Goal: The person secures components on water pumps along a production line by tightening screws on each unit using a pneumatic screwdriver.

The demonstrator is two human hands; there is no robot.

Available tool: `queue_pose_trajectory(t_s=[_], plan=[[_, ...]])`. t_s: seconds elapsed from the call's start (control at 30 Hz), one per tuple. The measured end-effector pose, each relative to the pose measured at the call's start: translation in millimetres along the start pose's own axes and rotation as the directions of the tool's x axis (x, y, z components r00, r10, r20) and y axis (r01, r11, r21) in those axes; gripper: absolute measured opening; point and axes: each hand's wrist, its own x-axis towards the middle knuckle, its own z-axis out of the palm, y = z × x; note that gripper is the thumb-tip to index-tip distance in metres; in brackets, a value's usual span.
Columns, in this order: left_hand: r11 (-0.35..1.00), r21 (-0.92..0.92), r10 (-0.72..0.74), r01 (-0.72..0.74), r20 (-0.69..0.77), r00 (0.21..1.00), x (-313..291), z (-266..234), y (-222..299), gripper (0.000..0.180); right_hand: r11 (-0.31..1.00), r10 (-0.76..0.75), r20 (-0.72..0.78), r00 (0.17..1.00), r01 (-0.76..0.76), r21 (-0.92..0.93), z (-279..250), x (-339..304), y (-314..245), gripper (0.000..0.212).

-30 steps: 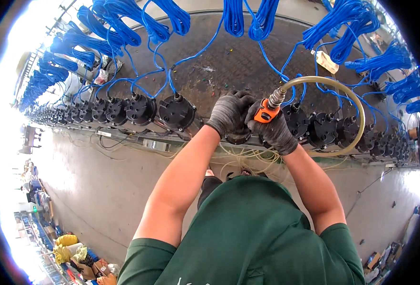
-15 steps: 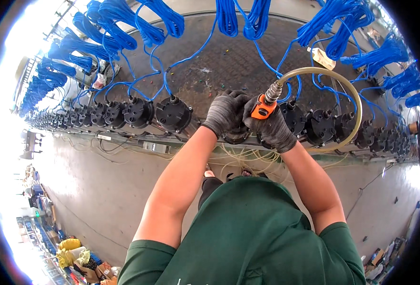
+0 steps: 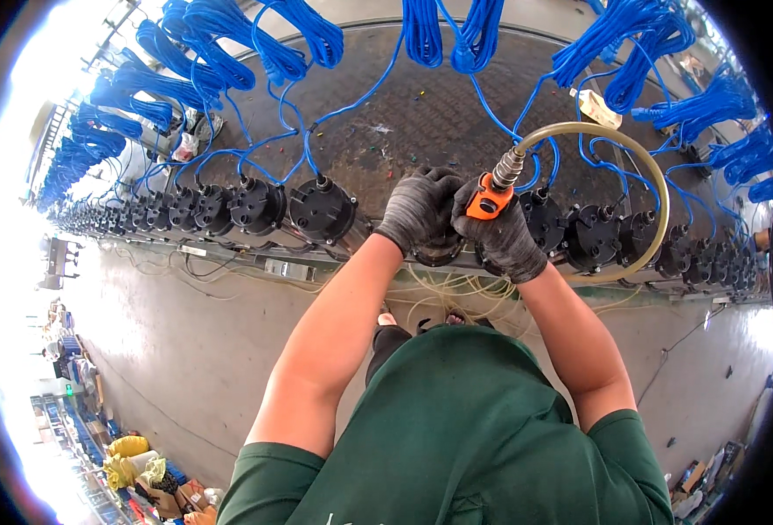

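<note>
Head view, looking straight down: a dark checker-plate platform fills the upper half, its near edge running from left to right across the middle of the picture. Below that edge lies bare concrete floor, open all the way to the lower left, where yellow sacks and boxes crowd the corner. Along the platform's near edge stands a long row of black round pump units, packed side by side with almost no gap — the row bends away toward both the left and right ends. Blue cable coils lie on the platform behind the row, one lead to each unit, leaving only a bare patch at the platform's middle. A tan hose loops out to the right over the units and back. The person's green shirt fills the bottom centre. The left hand, in a grey glove, lies with fingers curled over the top of one black unit at the near edge. The right hand, gloved too, is clamped around an orange-handled air tool just beside it, the tool's metal fitting joining the hose.
</note>
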Motion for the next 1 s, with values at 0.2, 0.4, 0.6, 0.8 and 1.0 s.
queue_pose_trajectory(t_s=[0.2,0.4,0.6,0.8,1.0], plan=[[1.0,-0.007,0.001,-0.002,-0.055,0.998,0,1,0,0.042,1.0,0.001,0.001,1.0,-0.001,0.03,-1,0,-2,0.031],[0.997,0.051,0.052,-0.05,-0.038,0.998,-2,3,-3,0.041,0.996,-0.065,-0.021,0.998,0.066,0.055,-2,0,-5,0.039],[0.97,0.166,-0.192,0.179,0.065,0.979,8,-14,48,0.043,0.899,-0.029,-0.213,0.977,0.118,0.422,-45,-20,-37,0.044],[0.865,0.336,-0.421,0.372,0.084,0.903,46,-8,43,0.041,0.821,0.136,-0.362,0.922,0.1,0.563,-106,-30,-9,0.048],[0.506,0.687,0.264,-0.521,0.452,0.852,105,12,-112,0.034,0.619,0.096,-0.261,0.961,0.147,0.772,-121,-31,9,0.044]])
